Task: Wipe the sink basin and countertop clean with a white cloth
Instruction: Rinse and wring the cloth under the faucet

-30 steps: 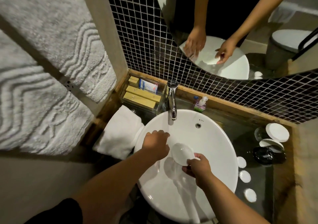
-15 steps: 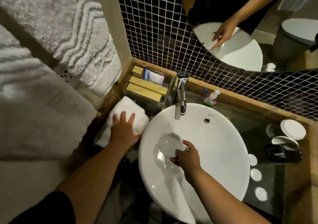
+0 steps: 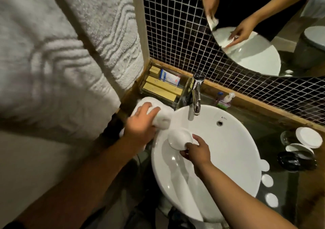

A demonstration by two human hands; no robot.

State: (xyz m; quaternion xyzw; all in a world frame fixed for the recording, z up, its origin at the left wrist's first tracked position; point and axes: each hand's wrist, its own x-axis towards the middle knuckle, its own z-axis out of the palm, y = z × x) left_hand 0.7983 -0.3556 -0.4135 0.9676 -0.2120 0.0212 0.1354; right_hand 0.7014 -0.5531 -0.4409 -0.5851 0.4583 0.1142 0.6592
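Observation:
A white round sink basin [image 3: 228, 151] sits on a dark glossy countertop [image 3: 277, 128]. My left hand [image 3: 140, 125] grips a folded white cloth [image 3: 162, 117] at the basin's left rim, fingers wrapped over its top. My right hand [image 3: 197, 149] holds a small white round dish [image 3: 177, 139] by its edge above the left side of the basin. The chrome faucet [image 3: 197, 95] stands behind the basin, just beyond both hands.
A clear tray of yellow boxes [image 3: 161, 88] stands in the back left corner. A small bottle [image 3: 224, 100] is beside the faucet. White-lidded glasses [image 3: 308, 137], a black object [image 3: 295, 161] and round white discs [image 3: 267, 180] sit right of the basin. Thick towels [image 3: 70, 56] hang at left.
My left hand left the basin, reached the folded cloth on the counter and now grips it at the basin's rim. My right hand still holds the dish, shifted slightly left.

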